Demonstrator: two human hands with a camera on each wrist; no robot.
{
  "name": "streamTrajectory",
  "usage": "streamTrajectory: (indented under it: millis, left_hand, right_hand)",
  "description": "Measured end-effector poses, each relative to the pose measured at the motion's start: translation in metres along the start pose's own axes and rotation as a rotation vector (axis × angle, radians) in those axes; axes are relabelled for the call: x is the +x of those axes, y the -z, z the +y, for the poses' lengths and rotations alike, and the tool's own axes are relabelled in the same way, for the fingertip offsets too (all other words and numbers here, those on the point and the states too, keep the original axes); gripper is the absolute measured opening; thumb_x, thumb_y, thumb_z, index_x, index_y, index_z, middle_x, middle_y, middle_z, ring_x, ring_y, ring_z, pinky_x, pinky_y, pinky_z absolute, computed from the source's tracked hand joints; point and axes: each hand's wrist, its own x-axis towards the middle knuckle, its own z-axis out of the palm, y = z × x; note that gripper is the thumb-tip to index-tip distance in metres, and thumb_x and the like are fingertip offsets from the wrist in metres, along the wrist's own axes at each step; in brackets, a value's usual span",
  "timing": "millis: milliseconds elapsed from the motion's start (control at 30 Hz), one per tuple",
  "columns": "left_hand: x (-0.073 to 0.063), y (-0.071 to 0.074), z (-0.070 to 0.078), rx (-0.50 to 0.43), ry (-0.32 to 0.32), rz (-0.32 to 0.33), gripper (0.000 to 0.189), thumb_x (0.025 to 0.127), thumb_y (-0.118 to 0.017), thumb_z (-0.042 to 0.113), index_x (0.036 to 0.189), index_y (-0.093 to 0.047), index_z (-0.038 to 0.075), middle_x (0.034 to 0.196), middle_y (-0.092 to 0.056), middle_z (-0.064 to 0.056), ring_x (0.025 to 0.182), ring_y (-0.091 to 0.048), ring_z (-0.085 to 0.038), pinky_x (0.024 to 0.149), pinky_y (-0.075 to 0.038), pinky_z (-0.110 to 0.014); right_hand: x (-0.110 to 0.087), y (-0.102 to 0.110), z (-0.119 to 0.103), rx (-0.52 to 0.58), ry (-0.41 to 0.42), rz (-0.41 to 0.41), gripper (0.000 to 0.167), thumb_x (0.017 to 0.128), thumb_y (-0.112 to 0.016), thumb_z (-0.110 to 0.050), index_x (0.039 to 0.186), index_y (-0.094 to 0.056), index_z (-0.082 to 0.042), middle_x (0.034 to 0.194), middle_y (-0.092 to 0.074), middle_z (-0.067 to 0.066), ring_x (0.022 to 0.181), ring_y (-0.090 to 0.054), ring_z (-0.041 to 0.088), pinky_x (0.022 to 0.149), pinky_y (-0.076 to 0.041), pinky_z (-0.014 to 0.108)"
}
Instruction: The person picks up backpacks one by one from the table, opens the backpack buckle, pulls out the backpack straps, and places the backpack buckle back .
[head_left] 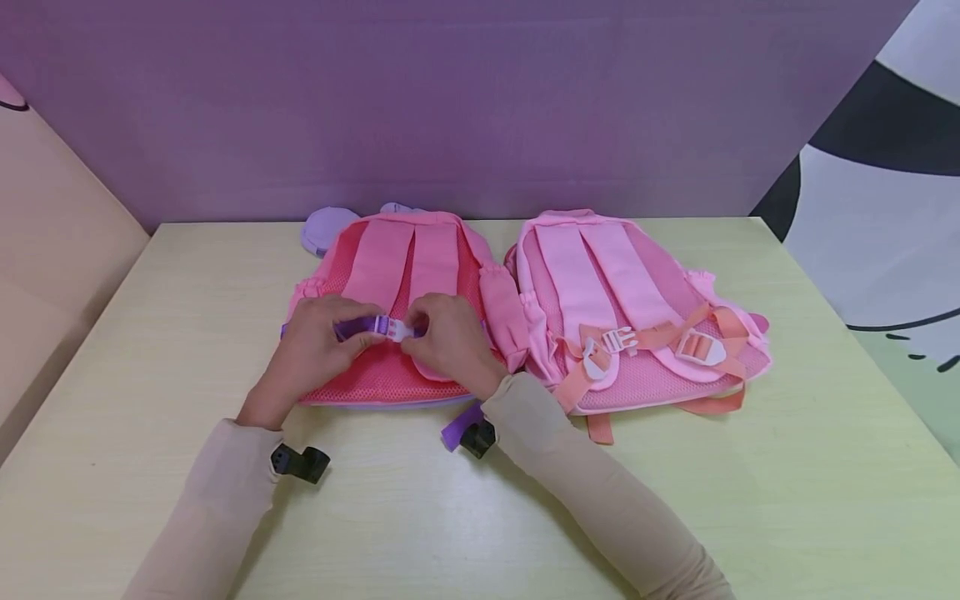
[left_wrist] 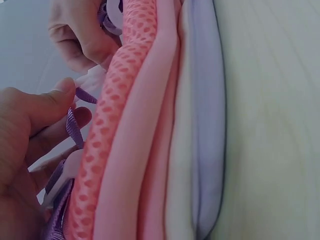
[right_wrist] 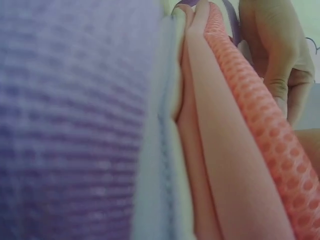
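Note:
A coral-pink backpack point(head_left: 390, 379) lies on the table with its shoulder straps up. Above its lower back panel, a white buckle point(head_left: 396, 330) on purple webbing point(head_left: 358, 326) is held between both hands, its two halves together or nearly so. My left hand point(head_left: 318, 337) pinches the purple webbing at the buckle's left side between thumb and fingers. The right hand point(head_left: 452, 337) grips the buckle's right end. In the left wrist view the left hand point(left_wrist: 30, 125) holds the webbing beside the red mesh edge point(left_wrist: 107, 115). The right wrist view has purple webbing point(right_wrist: 70, 120) close to the lens.
A light-pink backpack point(head_left: 577, 275) lies touching on the right, its orange straps joined by a white buckle point(head_left: 619, 339). A round lilac piece point(head_left: 327, 230) sits behind the coral backpack. A purple strap end point(head_left: 459, 427) hangs over the table by the right wrist.

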Motion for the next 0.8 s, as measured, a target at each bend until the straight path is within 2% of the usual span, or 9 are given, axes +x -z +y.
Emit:
streamTrajectory:
  millis: [133, 400, 567, 667, 800]
  left_hand:
    - [0.000, 0.002, -0.001, -0.013, 0.012, -0.016, 0.033, 0.080, -0.075, 0.008, 0.113, -0.070, 0.005, 0.103, -0.071, -0.012, 0.099, -0.062, -0.029, 0.085, -0.052, -0.046]
    - [-0.001, 0.008, 0.000, -0.044, 0.023, 0.050, 0.032, 0.078, -0.076, 0.005, 0.109, -0.071, 0.003, 0.102, -0.071, -0.015, 0.099, -0.062, -0.031, 0.086, -0.047, -0.048]
    - [-0.001, 0.011, 0.001, -0.052, 0.043, 0.047, 0.033, 0.079, -0.075, 0.007, 0.112, -0.070, 0.004, 0.104, -0.070, -0.015, 0.098, -0.062, -0.031, 0.083, -0.050, -0.047]
    - [-0.002, 0.013, 0.002, -0.073, 0.070, 0.046, 0.034, 0.081, -0.074, 0.010, 0.114, -0.069, 0.005, 0.106, -0.069, -0.015, 0.098, -0.064, -0.032, 0.082, -0.053, -0.048]
    - [-0.002, 0.014, 0.002, -0.102, 0.079, 0.056, 0.035, 0.081, -0.075, 0.010, 0.115, -0.069, 0.006, 0.107, -0.069, -0.015, 0.098, -0.065, -0.032, 0.080, -0.055, -0.048]
  right_hand:
    - [0.000, 0.000, 0.000, 0.008, -0.011, -0.007, 0.011, 0.073, -0.076, -0.012, 0.076, -0.068, -0.005, 0.075, -0.067, 0.006, 0.069, -0.058, 0.016, 0.063, -0.046, 0.023]
    - [0.000, 0.001, 0.000, 0.012, -0.039, -0.018, 0.013, 0.074, -0.076, -0.014, 0.076, -0.066, -0.006, 0.077, -0.066, 0.005, 0.069, -0.057, 0.015, 0.062, -0.046, 0.021]
    - [0.001, 0.001, 0.000, 0.004, -0.063, -0.046, 0.015, 0.076, -0.076, -0.015, 0.081, -0.066, -0.006, 0.079, -0.066, 0.005, 0.070, -0.056, 0.015, 0.063, -0.046, 0.022]
    - [0.001, 0.001, -0.001, 0.011, -0.074, -0.070, 0.021, 0.077, -0.077, -0.016, 0.090, -0.064, -0.006, 0.082, -0.066, 0.005, 0.071, -0.056, 0.015, 0.064, -0.047, 0.022]
    - [0.001, 0.003, -0.003, 0.036, -0.095, -0.112, 0.041, 0.077, -0.078, -0.018, 0.111, -0.057, -0.006, 0.090, -0.066, 0.006, 0.075, -0.058, 0.015, 0.071, -0.051, 0.025]
